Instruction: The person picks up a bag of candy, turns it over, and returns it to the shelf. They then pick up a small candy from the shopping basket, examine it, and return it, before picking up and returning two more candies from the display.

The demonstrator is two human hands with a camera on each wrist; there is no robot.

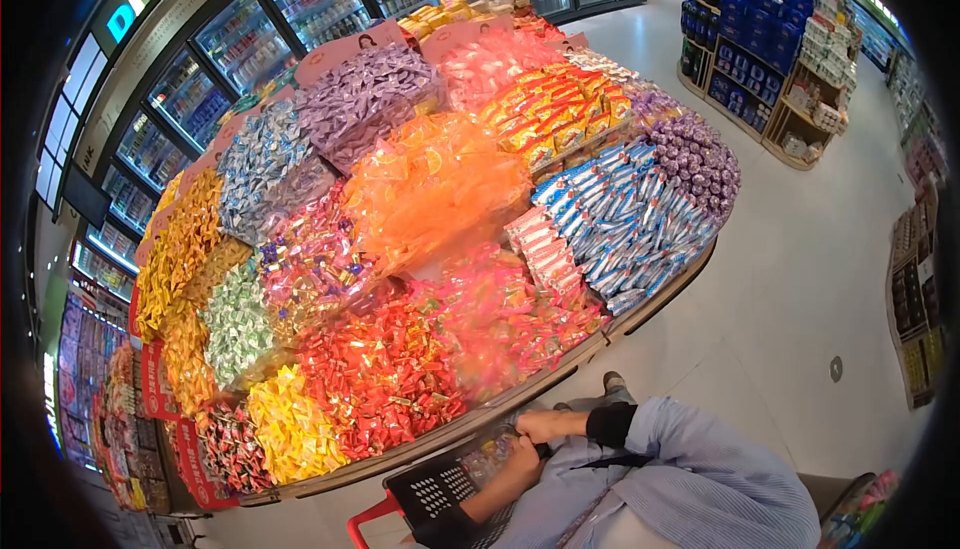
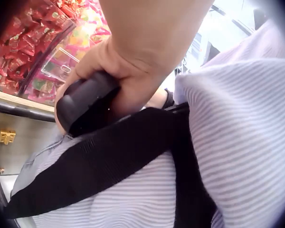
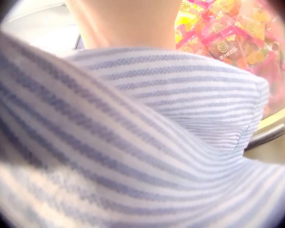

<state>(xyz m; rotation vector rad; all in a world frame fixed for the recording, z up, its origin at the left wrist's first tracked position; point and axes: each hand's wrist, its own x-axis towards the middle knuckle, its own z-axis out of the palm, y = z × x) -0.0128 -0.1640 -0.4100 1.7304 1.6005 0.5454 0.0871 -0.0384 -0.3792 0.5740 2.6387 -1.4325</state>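
Observation:
At the display's front edge, my left hand (image 1: 515, 471) curls round a black rounded object (image 2: 88, 102), seen close up in the left wrist view. Just beyond it in the head view is my right hand (image 1: 541, 425), its wrist circled by a black band (image 1: 610, 425). I cannot tell what the right fingers hold. A striped sleeve (image 3: 133, 123) fills most of the right wrist view and hides that hand. Below the left forearm is a black perforated basket (image 1: 412, 494) with a red handle (image 1: 368, 521). A black strap (image 2: 99, 164) crosses the striped shirt.
A large sloping display of wrapped candy (image 1: 375, 369) fills the front, bordered by a wooden edge (image 1: 400, 461). Drink fridges (image 1: 310, 9) line the back. Shelves of blue packs (image 1: 745, 79) stand at the right, across the pale floor (image 1: 770, 279).

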